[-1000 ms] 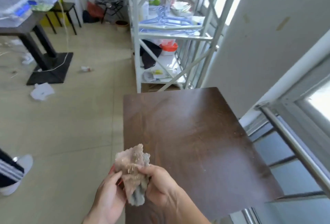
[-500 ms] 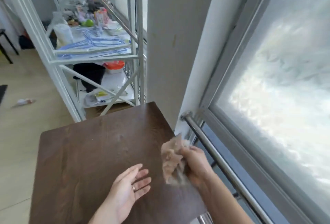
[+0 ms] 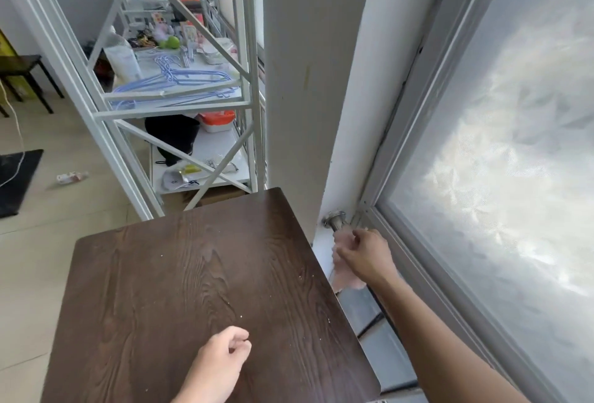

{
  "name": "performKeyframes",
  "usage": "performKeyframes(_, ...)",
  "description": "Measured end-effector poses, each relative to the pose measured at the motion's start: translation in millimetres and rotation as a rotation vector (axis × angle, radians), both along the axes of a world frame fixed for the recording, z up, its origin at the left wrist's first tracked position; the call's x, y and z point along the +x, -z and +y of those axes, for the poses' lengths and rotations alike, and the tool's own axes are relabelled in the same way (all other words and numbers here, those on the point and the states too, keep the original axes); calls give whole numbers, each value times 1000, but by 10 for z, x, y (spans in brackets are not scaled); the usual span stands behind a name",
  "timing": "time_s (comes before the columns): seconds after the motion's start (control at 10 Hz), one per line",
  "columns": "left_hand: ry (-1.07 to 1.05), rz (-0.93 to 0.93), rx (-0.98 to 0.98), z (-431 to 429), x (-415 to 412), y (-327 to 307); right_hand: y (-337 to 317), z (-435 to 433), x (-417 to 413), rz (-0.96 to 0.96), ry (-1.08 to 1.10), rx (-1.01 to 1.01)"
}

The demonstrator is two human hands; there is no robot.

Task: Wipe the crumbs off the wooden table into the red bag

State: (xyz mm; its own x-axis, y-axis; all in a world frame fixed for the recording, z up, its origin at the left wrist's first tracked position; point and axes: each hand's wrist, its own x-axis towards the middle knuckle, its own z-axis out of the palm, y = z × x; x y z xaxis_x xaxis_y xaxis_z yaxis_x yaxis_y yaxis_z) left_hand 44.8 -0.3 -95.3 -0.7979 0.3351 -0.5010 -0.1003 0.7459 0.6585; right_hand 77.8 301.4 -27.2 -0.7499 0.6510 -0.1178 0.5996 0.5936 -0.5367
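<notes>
Right hand [image 3: 366, 254]: fingers [image 3: 348, 253] grip cloth [image 3: 345, 277] at rail [image 3: 336, 221], centre right, probably to hang it. Left hand [image 3: 218, 364]: fingers [image 3: 239, 341] curled, empty, above table [image 3: 154, 274].

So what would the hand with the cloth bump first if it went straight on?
Probably the metal rail mount just past the right hand and its cloth, though depth is unclear.

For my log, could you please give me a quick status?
Left hand curled over table, empty. Right hand grips cloth at window rail. Crumbs on table; red bag unseen.
</notes>
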Motion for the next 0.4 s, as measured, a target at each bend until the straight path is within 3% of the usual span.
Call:
performKeyframes(0.1,9,-23,-39,-138,-29,60,96,57,83,-59,-33,89)
performKeyframes(0.2,11,-51,-58,-277,-35,107,277,52,149,-165,-101,313)
performKeyframes(0.4,-58,-4,-35,-525,-118,48,250,-6,103,-171,-29,468)
